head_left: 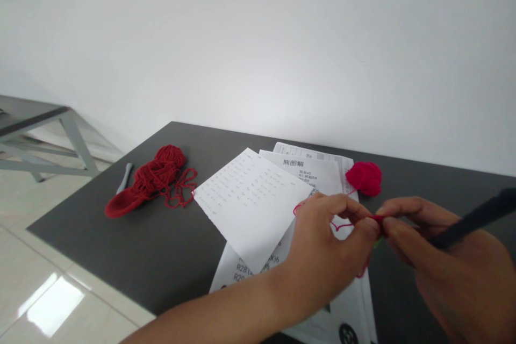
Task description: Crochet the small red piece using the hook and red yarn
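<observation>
Thumb and forefinger of my left hand [330,247] are closed on a small piece of red crochet work [378,218], mostly hidden by the fingers. A strand of pinkish-red yarn [342,225] runs by that hand. My right hand [455,263] is closed around the thick dark handle of a crochet hook [475,217]; its tip is hidden at the work. The fingertips of both hands nearly meet there. A small bit of green shows just below them. Beyond the hands lies a bright pinkish-red ball of yarn [364,178].
Under and beside my left hand lie printed pattern sheets [322,169] and a handwritten page [250,204] on the dark table [181,263]. Darker red yarn [151,177], a red crocheted piece [123,202] and a grey-handled tool [125,177] lie left. A white wall stands behind.
</observation>
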### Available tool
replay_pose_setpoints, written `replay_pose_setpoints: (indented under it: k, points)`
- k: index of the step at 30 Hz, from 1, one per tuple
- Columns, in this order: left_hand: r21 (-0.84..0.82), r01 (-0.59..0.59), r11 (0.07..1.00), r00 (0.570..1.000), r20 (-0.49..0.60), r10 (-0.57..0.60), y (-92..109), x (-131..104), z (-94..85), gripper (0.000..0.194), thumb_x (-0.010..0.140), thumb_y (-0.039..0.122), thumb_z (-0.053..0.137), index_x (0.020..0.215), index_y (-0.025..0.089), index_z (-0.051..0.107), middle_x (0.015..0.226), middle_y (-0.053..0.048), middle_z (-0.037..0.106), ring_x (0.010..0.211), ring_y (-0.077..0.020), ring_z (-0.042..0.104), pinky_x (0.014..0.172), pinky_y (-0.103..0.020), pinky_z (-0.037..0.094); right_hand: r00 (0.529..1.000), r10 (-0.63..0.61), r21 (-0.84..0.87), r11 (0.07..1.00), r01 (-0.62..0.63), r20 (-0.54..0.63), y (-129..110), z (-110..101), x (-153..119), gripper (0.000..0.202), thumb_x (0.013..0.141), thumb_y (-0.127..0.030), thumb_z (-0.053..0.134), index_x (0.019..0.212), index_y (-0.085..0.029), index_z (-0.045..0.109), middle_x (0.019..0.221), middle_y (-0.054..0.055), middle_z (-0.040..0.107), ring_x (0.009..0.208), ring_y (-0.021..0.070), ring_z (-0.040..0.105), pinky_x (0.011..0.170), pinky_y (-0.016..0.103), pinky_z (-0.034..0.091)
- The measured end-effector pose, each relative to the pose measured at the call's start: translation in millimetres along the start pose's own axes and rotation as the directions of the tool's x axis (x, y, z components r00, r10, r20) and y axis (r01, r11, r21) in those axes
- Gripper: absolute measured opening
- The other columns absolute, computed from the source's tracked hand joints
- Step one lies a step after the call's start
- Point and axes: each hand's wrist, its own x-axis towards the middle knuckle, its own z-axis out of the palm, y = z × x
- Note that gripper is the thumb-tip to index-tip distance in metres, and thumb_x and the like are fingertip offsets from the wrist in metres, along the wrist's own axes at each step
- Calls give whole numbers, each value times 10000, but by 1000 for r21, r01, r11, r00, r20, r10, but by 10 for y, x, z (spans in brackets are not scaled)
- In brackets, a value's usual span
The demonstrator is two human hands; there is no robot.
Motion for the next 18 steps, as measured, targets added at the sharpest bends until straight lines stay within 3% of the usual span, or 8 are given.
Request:
replay_pose_setpoints:
  k: [7,12,18]
  points:
    - [51,22,998,1000,-12,-22,4,30,3,182,811,206,613,637,218,667,647,16,651,771,-185,621,892,-391,426,999,-34,-87,995,37,39,-94,-20,-16,241,755,-464,617,756,-229,671,380,-37,388,256,130,280,260,255,110]
    - [85,9,996,1000,-20,-7,4,31,8,180,807,201,624,634,222,669,637,18,655,752,-181,614,880,-382,437,994,-100,-130,986,105,46,-81,-33,6,233,748,-451,596,743,-229,664,460,-24,498,254,132,333,255,262,156]
    - [62,15,998,1000,-15,-14,25,7,10,166,788,209,645,624,218,670,674,7,680,778,-194,622,908,-407,423,991,-131,-148,980,133,22,-68,-23,8,225,748,-430,585,698,-222,654,438,-26,477,258,128,346,259,241,188]
